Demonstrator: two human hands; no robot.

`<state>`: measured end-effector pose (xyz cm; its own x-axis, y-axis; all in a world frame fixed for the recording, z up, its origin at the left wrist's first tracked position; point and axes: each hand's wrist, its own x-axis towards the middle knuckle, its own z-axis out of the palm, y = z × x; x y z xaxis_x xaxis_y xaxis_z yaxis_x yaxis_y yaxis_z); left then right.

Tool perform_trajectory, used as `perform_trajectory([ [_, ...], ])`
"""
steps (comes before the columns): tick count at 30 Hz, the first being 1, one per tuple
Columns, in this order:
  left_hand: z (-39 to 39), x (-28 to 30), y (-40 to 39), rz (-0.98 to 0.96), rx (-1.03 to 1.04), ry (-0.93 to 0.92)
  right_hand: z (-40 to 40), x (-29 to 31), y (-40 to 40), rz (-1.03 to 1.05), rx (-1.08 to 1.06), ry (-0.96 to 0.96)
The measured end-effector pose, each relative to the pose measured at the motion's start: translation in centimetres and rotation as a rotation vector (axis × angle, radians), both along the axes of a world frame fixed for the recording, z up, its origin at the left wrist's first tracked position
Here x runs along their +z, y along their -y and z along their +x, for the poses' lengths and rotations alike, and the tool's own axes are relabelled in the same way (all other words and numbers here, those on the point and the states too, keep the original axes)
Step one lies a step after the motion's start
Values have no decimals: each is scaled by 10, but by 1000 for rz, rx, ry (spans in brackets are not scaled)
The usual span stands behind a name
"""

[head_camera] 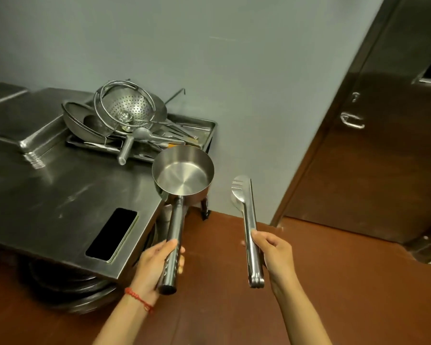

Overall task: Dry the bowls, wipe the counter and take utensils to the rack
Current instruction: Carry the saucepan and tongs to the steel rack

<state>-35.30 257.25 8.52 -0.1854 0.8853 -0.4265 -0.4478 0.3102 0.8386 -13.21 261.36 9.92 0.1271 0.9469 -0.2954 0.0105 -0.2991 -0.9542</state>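
My left hand [151, 266] grips the long handle of a steel saucepan [183, 171], held level with its empty bowl over the counter's right corner, just in front of the rack. My right hand [274, 252] holds steel tongs [246, 215] pointing up and away, over the brown floor to the right of the counter. The rack tray [207, 125] sits at the back of the steel counter [60, 195] against the wall. It is piled with a perforated colander [132, 105], a wok, ladles and several other utensils.
A stack of steel trays [33, 143] lies on the counter's left. A dark rectangular slot [112, 234] opens in the counter near its front edge. Pans are stacked below the counter. A brown door [373, 155] stands to the right; grey wall behind.
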Motion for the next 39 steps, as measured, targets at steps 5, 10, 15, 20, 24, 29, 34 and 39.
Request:
perform_trajectory([
  [5, -5, 0, -92, 6, 97, -5, -5, -4, -105, -23, 93, 12],
  [10, -2, -3, -172, 1, 226, -9, -14, -7, -208, -50, 240, 26],
  [15, 0, 13, -247, 24, 383, -3, -23, 5, -315, -77, 378, -14],
  [20, -22, 23, -309, 53, 541, -7, -53, 3, -397, -75, 457, -2],
  [24, -59, 17, -360, 46, 610, 21, -87, -8, -457, -77, 499, 25],
  [29, -111, 1, -419, 17, 628, 63, -131, -24, -519, -124, 500, 38],
  [34, -143, -8, -466, -71, 641, 35, -165, -38, -571, -156, 500, 92],
  [39, -161, -13, -497, -70, 681, 116, -186, -51, -604, -186, 542, 136],
])
